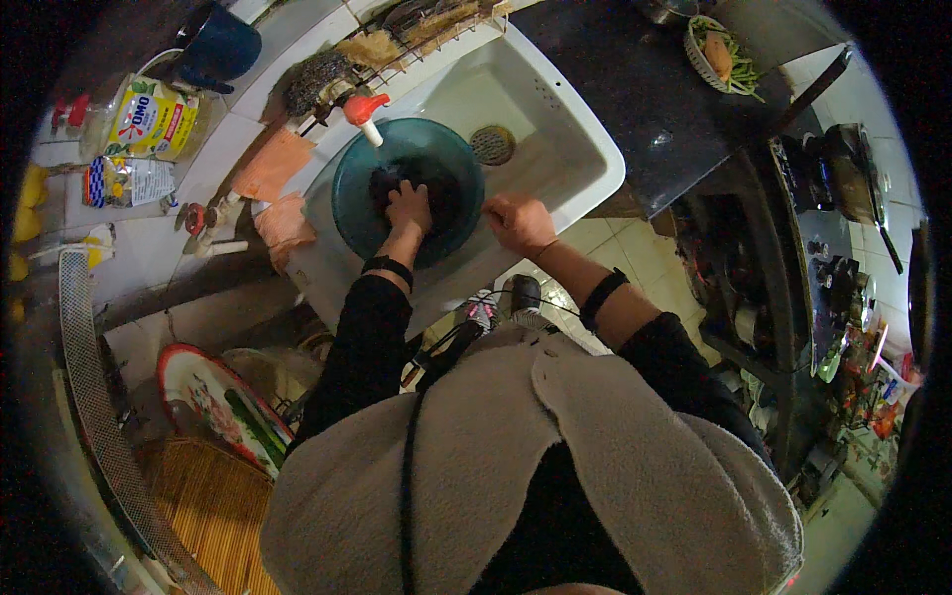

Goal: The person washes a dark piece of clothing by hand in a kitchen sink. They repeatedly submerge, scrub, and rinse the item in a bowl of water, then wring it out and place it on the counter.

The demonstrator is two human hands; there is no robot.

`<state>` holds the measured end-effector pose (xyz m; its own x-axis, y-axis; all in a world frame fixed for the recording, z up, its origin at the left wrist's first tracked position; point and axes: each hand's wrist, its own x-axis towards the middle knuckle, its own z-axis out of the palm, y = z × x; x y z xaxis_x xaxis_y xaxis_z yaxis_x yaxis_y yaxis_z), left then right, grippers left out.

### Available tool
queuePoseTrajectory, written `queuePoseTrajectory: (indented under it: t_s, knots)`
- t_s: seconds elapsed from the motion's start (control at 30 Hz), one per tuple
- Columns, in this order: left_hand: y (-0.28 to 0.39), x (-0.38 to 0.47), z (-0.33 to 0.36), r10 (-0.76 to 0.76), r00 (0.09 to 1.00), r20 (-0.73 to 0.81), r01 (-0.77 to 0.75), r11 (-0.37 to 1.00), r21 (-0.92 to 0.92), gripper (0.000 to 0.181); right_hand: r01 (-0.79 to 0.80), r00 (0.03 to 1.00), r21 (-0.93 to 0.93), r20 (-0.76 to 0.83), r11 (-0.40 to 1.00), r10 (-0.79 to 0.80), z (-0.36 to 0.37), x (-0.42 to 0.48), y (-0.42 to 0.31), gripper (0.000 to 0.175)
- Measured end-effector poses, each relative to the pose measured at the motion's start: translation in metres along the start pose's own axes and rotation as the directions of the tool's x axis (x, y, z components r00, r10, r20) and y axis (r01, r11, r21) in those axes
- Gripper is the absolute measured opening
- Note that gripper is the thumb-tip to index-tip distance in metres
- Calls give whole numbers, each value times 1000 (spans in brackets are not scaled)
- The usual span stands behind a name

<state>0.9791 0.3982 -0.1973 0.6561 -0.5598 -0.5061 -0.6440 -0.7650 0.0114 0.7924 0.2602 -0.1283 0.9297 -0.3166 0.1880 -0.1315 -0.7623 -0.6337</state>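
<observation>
A round teal plastic basin (348, 201) sits in the left part of a white ceramic sink (613, 160), beneath a faucet with a red handle (366, 108). My left hand (409, 208) reaches down into the basin over a dark mass (446, 178). Its fingers look somewhat spread, but the fingertips blend into the dark contents, so a hold cannot be made out. Just off the basin's right rim is my right hand (520, 224), slightly blurred, its fingers curled in. Nothing shows in it, and whether it touches the rim is unclear.
A metal drain strainer (492, 145) lies right of the basin. Scrubbers (320, 80) rest on a wire rack behind the faucet. Orange cloths (277, 163) drape over the sink's left edge. The dark counter (595, 44) holds a basket of green beans (718, 56). An OMO bottle (152, 119) stands left.
</observation>
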Motion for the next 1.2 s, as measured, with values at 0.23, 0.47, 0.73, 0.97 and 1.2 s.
queuePoseTrajectory:
  t_s: [0.23,0.47,0.73,0.97,1.2]
  knots:
    - [-57,6,-33,-228,972,-56,41,400,-916,44,20,999,81,-30,997,-18,-4,0,-5,13]
    - [-101,-22,-75,-310,950,40,-19,-185,-983,49,-12,999,40,52,999,9,-4,-3,-2,19]
    - [-55,-8,-34,-80,937,-339,-42,941,-336,56,5,1000,64,15,998,-6,-1,-2,1,18]
    - [-4,33,-1,-115,969,-220,49,957,-286,52,-33,999,6,5,999,33,-3,-1,-3,13]
    - [-55,60,9,-261,945,-198,-7,586,-810,11,17,998,86,-65,996,-11,-8,1,-9,12]
